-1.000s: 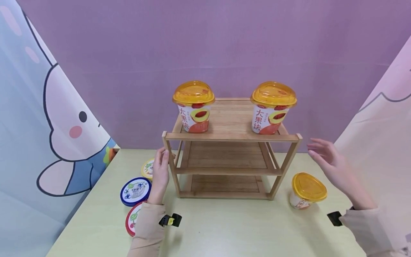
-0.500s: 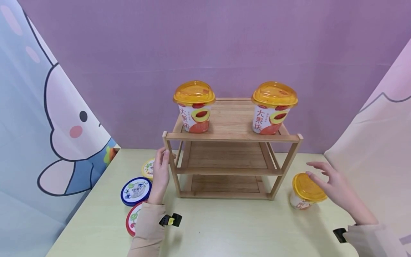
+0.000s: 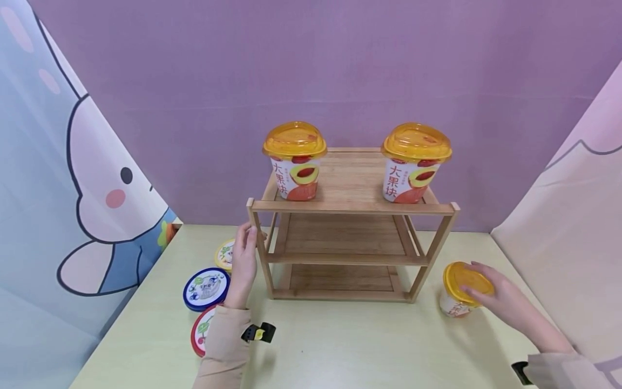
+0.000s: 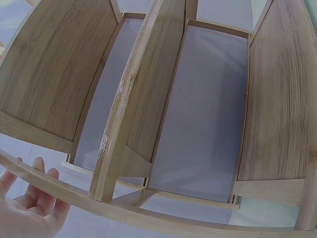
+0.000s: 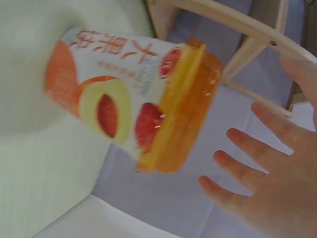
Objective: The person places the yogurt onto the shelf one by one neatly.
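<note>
Tabletop (image 3: pixel 340 346): layout same as 1 s ago, nothing on it displaced. 3-tier wooden rack (image 3: pixel 345 235) mid-scene, upright, unmoved.

R hand (image 3: pixel 505 298) = main chg. 1 s ago: up & well off the loose cup, beside the rack. 0.5 s ago: lower, at the cup's R side. Now: down at lid height, head view has it overlapping the lid's R part. R fingers (image 5: pixel 257 148) spread wide, nothing held; R wrist cam shows a gap betw. fingertips & lid, so contact not confirmed.

L hand (image 3: pixel 244 266): no chg. Fingers narrow, curled round the rack's L front post (image 3: pixel 263 262); prob. a steadying hold.

Loose cup (image 3: pixel 458 294), 大果块 peach print w/ amber lid: upright on tabletop, just R of rack, hasn't moved. 2 matching cups on rack's top tier, L cup (image 3: pixel 294 162) & R cup (image 3: pixel 415 163), well apart, both upright, no chg.

Smallest: blue-rimmed tub (image 3: pixel 206 289), red-rimmed tub (image 3: pixel 201 330), yellow-rimmed tub (image 3: pixel 224 254), all L of rack; red & yellow partly hidden by L arm.

Read: approach on loose cup looks abt done, grasp not made yet, cup not lifted.
</note>
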The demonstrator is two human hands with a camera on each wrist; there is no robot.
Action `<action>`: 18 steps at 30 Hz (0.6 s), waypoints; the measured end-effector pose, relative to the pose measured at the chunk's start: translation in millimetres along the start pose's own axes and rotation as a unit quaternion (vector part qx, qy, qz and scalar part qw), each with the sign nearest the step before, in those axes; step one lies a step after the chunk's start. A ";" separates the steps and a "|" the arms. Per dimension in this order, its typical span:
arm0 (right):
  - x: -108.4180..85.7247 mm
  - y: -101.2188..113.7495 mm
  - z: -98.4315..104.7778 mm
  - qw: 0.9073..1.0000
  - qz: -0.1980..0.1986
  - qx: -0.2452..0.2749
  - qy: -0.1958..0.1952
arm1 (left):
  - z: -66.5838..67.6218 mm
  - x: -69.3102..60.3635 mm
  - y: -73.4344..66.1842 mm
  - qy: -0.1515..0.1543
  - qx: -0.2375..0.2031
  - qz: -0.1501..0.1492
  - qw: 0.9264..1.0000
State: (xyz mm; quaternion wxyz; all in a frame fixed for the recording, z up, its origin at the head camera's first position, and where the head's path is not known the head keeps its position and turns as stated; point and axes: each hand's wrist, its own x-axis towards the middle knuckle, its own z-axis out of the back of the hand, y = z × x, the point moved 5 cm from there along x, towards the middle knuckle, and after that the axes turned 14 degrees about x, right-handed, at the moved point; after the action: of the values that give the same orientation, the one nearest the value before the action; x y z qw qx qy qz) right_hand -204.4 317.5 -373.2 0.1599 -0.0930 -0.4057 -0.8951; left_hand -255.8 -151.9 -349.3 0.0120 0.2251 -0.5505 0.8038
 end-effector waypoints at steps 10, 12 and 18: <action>-9.1 -16.3 -5.9 1.000 0.018 0.008 0.014 | 0.0 0.9 -0.8 -0.001 0.003 -0.003 1.000; -10.4 -17.2 -6.0 1.000 0.023 0.007 0.013 | -0.1 0.8 -1.0 0.000 0.005 -0.003 1.000; -13.4 -25.1 -8.1 0.999 0.028 0.012 0.019 | 0.6 -0.3 -0.7 0.002 0.010 0.001 1.000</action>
State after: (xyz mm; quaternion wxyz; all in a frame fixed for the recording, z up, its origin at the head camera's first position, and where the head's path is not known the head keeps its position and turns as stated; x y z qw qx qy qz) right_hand -201.3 329.8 -399.9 0.1941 -0.0851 -0.4106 -0.8868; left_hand -255.2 -152.1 -348.6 0.0101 0.2230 -0.5429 0.8096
